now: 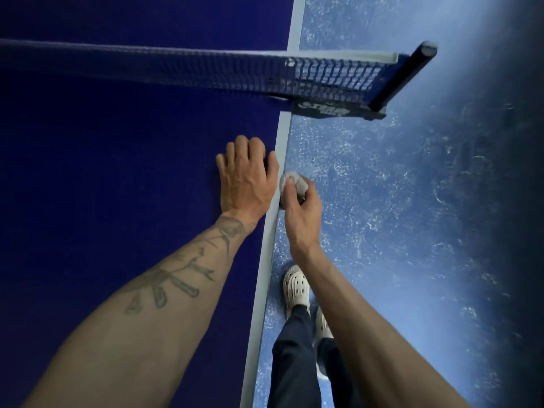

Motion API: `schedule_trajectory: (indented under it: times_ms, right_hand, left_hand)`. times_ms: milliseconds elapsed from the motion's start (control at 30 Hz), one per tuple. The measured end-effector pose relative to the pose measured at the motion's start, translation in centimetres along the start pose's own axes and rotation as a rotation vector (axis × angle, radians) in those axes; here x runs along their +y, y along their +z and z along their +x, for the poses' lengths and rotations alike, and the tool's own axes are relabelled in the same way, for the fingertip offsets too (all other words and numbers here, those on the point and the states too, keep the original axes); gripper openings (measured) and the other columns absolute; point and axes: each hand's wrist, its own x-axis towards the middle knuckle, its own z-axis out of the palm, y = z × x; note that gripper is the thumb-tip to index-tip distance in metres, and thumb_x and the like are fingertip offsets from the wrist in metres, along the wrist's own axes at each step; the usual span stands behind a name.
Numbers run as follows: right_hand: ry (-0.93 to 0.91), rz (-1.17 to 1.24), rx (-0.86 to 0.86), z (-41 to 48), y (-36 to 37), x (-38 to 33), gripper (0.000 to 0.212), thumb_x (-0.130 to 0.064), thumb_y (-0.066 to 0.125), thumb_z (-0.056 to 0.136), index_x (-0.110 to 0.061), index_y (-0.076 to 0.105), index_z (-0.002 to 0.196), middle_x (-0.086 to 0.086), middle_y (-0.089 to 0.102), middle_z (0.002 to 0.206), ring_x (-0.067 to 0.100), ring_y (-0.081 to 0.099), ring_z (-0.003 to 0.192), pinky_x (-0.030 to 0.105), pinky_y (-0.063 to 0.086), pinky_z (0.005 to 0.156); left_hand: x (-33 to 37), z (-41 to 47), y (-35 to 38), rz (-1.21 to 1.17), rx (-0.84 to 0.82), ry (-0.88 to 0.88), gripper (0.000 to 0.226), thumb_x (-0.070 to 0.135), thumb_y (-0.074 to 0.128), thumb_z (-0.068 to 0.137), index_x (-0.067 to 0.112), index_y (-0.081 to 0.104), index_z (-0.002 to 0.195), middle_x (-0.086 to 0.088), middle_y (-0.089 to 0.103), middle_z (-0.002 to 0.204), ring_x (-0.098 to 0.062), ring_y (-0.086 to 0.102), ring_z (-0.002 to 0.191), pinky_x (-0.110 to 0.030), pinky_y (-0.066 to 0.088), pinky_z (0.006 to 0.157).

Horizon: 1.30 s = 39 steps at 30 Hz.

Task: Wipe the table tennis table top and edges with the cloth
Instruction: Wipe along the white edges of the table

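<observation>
Clearly the edge-wiping part of the job is in hand. At the left, the dark blue table top (117,172) fills the view, with the net (206,69) stretched across it toward the far side. A tattooed forearm (176,275) reaches over the top to the left hand (245,178), which rests palm down on the surface just inside its right edge. It holds nothing, its fingers laid forward and only slightly bent, and it looks like a brace rather than a working hand. Next comes the white line (270,231) that runs along the right edge of the top. Just past it, the cloth (287,179), a pale grey wad, sits pressed against the side edge of the table, level with the left thumb and on the near side of the net. The right hand (301,213) grips the wad from outside the table, thumb on top and fingers curled round it. Farther right, the net post (403,75) and its clamp (335,108) stick out beyond the edge, over the mottled blue floor (412,201), where a pale clog (295,285) stands close beside the table. I judge the next move to be a stroke along the side edge, kept tight so the cloth does not slip off. Going toward the net, the hand would have to work around the clamp. How much of the top is already wiped cannot be told from its even colour.
</observation>
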Motion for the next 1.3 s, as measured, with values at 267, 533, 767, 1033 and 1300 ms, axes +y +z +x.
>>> schedule_trajectory:
  times_ms: [267, 533, 767, 1033, 1300]
  right_hand:
    - [0.077, -0.006, -0.037, -1.4, -1.0, -0.1, 0.012, -0.028, 0.063, 0.107, -0.027, 0.067, 0.118, 0.001, 0.077, 0.107, 0.006, 0.07, 0.092, 0.02, 0.055, 0.08]
    - [0.041, -0.027, -0.059, 8.5, 1.4, -6.5, 0.01, -0.033, 0.061, 0.109, -0.024, 0.061, 0.112, -0.004, 0.07, 0.101, 0.003, 0.064, 0.084, 0.025, 0.053, 0.08]
    - [0.097, -0.083, -0.115, 6.3, -0.4, -5.3, 0.004, -0.017, 0.063, 0.106, -0.014, 0.061, 0.106, -0.001, 0.068, 0.095, -0.001, 0.062, 0.077, 0.018, 0.052, 0.073]
    - [0.049, -0.28, -0.117, 9.8, -1.4, -7.2, 0.015, -0.027, 0.064, 0.105, -0.013, 0.065, 0.099, -0.004, 0.07, 0.086, 0.004, 0.062, 0.075, 0.029, 0.049, 0.071]
    - [0.157, -0.231, 0.075, 10.5, -13.0, -7.6, 0.01, -0.019, 0.067, 0.104, -0.015, 0.068, 0.095, 0.001, 0.072, 0.085, 0.013, 0.064, 0.076, 0.036, 0.054, 0.069]
  left_hand:
    - [0.0, 0.2, 0.0, -0.051, -0.017, -0.021, 0.022, 0.034, 0.052, 0.101, 0.018, 0.044, 0.088, -0.005, 0.046, 0.088, -0.024, 0.039, 0.08, -0.041, 0.029, 0.072]
    - [0.0, 0.1, -0.2, -0.035, -0.044, -0.033, 0.021, 0.035, 0.053, 0.101, 0.016, 0.047, 0.094, -0.006, 0.048, 0.09, -0.024, 0.041, 0.08, -0.043, 0.034, 0.071]
    - [0.1, 0.1, -0.2, -0.029, -0.048, -0.033, 0.02, 0.034, 0.054, 0.099, 0.015, 0.048, 0.096, -0.006, 0.047, 0.09, -0.023, 0.039, 0.08, -0.04, 0.031, 0.071]
    - [0.4, 0.2, -0.7, -0.059, -0.085, -0.08, 0.021, 0.034, 0.051, 0.1, 0.013, 0.052, 0.095, -0.004, 0.048, 0.09, -0.022, 0.042, 0.08, -0.046, 0.037, 0.07]
    - [4.4, 7.6, -5.6, -0.377, 0.184, -0.153, 0.019, 0.024, 0.051, 0.102, 0.006, 0.055, 0.099, 0.003, 0.047, 0.1, -0.016, 0.044, 0.089, -0.043, 0.044, 0.078]
